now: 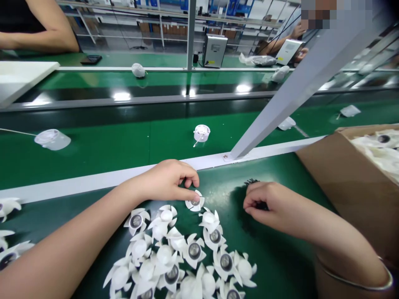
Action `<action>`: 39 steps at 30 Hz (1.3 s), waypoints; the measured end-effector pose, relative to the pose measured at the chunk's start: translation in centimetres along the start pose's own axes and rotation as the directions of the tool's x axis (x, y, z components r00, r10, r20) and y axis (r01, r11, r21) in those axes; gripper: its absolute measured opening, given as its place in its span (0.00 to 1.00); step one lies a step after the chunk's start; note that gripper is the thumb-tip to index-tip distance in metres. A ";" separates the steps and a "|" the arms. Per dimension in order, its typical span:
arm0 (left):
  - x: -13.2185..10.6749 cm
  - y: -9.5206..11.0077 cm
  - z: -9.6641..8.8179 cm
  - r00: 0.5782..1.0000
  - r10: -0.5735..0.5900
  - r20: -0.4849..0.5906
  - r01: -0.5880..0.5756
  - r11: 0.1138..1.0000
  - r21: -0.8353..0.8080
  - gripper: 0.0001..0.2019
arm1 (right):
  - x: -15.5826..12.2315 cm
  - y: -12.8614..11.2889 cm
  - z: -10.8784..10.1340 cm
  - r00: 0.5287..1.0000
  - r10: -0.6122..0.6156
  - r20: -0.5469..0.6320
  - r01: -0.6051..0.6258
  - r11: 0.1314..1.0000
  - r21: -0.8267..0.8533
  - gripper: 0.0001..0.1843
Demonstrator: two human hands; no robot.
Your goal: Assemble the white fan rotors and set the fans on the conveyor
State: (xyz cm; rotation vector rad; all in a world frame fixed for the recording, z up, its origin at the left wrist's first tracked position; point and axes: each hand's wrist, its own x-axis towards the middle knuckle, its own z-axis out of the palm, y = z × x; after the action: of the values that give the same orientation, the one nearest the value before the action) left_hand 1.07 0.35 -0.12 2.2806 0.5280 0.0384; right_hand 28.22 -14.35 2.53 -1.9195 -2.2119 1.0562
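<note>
Beyond the white rail (93,179) at the far edge of the green table (280,261) runs a green strip (124,141). From the near-left corner the left forearm slants in; the left hand (173,180), palm down with fingers curled, rests its thumb on a white fan wheel (190,204) near the far edge; whether it grips is unclear. The right hand (269,201), fingers curled inward, hangs by black pieces (251,182); its hold is hidden.
</note>
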 end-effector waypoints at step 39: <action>0.1 -0.5 0.4 0.995 0.061 -0.076 -0.068 0.994 -0.087 0.15 | 0.8 -1.7 3.3 0.939 -0.089 -0.331 -0.075 0.889 -0.452 0.10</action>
State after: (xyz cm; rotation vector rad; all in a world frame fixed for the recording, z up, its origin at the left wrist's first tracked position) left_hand 1.06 0.37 -0.78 2.2142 0.4805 0.1748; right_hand 25.05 -15.18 0.50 -2.0486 -2.3952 0.1556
